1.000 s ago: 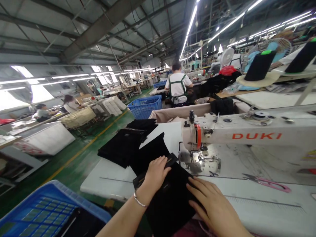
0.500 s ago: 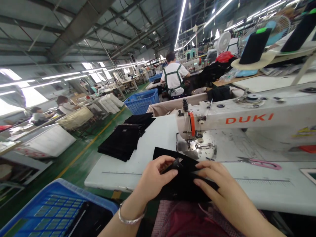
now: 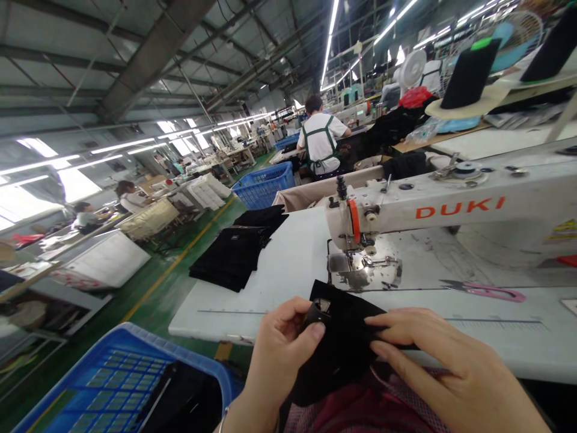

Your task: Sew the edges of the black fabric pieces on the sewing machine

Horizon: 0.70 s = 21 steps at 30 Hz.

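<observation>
My hands hold a piece of black fabric [image 3: 338,344] up in front of me, just past the near edge of the white sewing table [image 3: 279,270]. My left hand [image 3: 283,361] pinches it between thumb and fingers beside a small dark tag or buckle [image 3: 321,311]. My right hand [image 3: 437,355] grips its right edge, with the fingers stretched across the cloth. The lower part of the fabric hangs against my red plaid lap cloth [image 3: 356,412]. The sewing machine's needle and presser foot [image 3: 356,263] stand beyond the fabric, apart from it.
A white DUKI sewing machine [image 3: 433,207] fills the right of the table, with pink snips [image 3: 489,291] in front of it. A stack of black fabric [image 3: 232,255] lies at the far left of the table. A blue crate [image 3: 126,379] holding black cloth stands at lower left.
The fabric has come up off the table and now hangs from my hands nearer me. My left hand has closed around it beside the tag. The view has turned slightly.
</observation>
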### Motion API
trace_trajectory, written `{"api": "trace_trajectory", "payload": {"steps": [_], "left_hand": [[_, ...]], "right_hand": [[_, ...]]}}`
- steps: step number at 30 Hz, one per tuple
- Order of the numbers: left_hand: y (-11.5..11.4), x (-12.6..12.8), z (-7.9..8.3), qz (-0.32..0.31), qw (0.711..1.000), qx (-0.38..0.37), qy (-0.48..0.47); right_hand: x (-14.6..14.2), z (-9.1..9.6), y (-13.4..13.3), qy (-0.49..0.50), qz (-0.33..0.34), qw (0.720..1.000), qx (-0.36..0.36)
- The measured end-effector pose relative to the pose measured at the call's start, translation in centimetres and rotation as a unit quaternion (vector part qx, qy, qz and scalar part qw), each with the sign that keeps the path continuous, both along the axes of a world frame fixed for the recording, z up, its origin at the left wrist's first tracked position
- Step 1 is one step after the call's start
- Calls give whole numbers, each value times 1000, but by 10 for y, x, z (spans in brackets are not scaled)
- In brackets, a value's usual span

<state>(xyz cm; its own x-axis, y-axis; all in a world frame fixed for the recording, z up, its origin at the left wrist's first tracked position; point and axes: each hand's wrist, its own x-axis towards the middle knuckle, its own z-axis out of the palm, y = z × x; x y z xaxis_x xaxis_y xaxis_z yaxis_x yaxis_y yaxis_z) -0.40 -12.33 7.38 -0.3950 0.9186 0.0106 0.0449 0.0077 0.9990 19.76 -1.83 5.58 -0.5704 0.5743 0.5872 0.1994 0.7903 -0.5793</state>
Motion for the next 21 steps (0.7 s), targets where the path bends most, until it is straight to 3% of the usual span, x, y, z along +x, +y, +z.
{"api": "trace_trajectory", "payload": {"steps": [9,15,21], "left_hand": [[-10,8,10,-5,996,38,79],[-12,12,15,-4,989,44,140],[-13,14,17,5,987,43,152]], "right_hand": [[1,6,-7,-27,5,1000,-4],[-7,12,-11,15,54,997,47],[-9,18,-13,67,55,992,97]]}}
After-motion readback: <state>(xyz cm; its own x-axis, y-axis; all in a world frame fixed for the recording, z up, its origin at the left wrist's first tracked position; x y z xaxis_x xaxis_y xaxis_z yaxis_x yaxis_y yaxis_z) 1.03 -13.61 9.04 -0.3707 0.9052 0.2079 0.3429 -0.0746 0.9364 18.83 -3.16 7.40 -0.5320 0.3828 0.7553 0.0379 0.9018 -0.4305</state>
